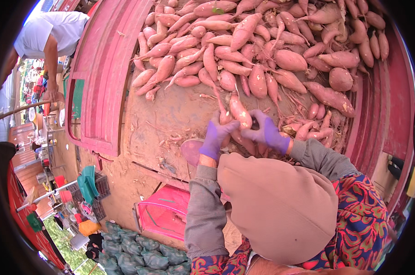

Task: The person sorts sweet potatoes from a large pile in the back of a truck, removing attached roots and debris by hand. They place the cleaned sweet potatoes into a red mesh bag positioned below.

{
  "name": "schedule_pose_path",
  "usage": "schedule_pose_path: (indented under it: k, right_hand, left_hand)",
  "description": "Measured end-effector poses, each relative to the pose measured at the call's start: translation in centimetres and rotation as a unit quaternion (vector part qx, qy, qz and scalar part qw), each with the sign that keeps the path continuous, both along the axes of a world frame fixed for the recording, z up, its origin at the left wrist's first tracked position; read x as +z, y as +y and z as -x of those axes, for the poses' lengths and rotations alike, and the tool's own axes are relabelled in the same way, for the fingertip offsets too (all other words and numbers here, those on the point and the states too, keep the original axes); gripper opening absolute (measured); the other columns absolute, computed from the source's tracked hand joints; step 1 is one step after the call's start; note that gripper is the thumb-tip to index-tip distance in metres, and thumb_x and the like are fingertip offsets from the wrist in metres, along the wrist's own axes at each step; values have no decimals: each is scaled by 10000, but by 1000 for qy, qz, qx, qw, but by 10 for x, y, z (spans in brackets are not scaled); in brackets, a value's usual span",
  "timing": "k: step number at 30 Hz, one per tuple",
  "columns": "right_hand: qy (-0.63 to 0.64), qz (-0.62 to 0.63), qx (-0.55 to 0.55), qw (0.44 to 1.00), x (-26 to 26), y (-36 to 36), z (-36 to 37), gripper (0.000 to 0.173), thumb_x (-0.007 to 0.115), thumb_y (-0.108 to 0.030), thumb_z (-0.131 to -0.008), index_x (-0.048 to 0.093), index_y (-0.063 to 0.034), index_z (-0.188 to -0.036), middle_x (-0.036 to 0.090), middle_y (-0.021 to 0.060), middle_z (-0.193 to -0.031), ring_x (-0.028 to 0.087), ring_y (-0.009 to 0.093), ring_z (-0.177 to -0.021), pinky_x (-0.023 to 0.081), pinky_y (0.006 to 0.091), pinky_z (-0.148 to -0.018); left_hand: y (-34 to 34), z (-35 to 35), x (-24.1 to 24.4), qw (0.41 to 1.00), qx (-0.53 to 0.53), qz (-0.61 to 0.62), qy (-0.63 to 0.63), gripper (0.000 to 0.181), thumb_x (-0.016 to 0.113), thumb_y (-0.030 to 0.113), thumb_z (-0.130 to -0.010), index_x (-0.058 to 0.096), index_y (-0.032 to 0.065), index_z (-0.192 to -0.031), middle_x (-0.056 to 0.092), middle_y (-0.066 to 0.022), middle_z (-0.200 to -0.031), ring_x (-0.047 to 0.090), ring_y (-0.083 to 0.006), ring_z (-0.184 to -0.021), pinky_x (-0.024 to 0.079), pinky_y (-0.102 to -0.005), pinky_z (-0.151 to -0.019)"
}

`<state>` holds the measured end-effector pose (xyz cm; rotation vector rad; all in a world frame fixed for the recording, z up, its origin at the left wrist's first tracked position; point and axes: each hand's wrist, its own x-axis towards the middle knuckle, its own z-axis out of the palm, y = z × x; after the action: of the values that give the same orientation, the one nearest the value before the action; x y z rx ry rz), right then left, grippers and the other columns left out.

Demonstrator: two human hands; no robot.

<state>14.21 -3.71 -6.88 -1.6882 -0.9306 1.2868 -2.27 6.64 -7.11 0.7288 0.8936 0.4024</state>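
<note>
My left hand (217,134), in a purple glove, is closed around a slender sweet potato (225,118) with a long thin root end. My right hand (267,132), gloved the same way, has its fingers and thumb at the side of a thicker sweet potato (240,111) with pale scraped patches. The two roots lie side by side between my hands, at the near edge of a big heap of sweet potatoes (241,62) on a truck bed (166,117). Under my hands, more roots are partly hidden by a tan cap (278,206).
Red metal side panels (104,79) flank the bed at the left and right. Below it stands a pink mesh bag (164,209) with an open mouth. Filled green mesh sacks (142,254) are stacked behind. A person (52,37) in a light shirt grips a stick at the upper left.
</note>
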Motion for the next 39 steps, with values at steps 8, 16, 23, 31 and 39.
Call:
schedule_pose_path:
  k: [8, 16, 23, 31, 39]
  right_hand:
    - [-28, -79, 132, 988, 26, 3, 16, 569, 767, -318, -801, 574, 6, -1227, 610, 208, -1163, 621, 309, -1080, 508, 399, -914]
    - [-51, -252, 27, 966, 38, 68, -15, 449, 621, -363, -953, 593, 24, -1179, 615, 160, -1155, 611, 252, -1055, 489, 361, -919]
    - [251, -291, 21, 923, 111, 111, 50, 370, 521, -310, -1026, 571, 21, -1185, 620, 68, -891, 612, 144, -855, 517, 331, -872]
    - [627, -130, 67, 765, 88, 105, -11, 359, 419, -346, -1068, 597, -35, -1083, 286, -74, -591, 371, 59, -509, 565, 312, -685]
    - [-286, -30, 367, 885, 56, -19, -114, 442, 690, -451, -875, 669, -44, -1047, 651, 150, -871, 647, 346, -832, 511, 435, -758]
  left_hand:
    - [-2, 25, 14, 982, 109, 6, -151, 757, 715, 105, -735, 386, -53, -1397, 607, -155, -1159, 658, -243, -949, 569, -370, -822]
    - [5, 32, 45, 960, 153, -227, 60, 487, 715, 105, -727, 573, -23, -1175, 648, -111, -1027, 653, -235, -849, 551, -347, -757]
    - [13, 10, 118, 837, 8, -504, 212, 669, 766, 115, -692, 510, 12, -1302, 636, -162, -1029, 654, -250, -920, 506, -355, -764]
    - [-8, 77, 173, 518, -95, -760, 379, 516, 795, 170, -689, 580, 21, -1134, 619, -160, -940, 621, -367, -842, 503, -442, -724]
    - [-135, 267, 217, 470, -104, -483, 732, 551, 739, 152, -577, 606, 23, -1096, 616, -169, -900, 600, -407, -879, 500, -491, -764]
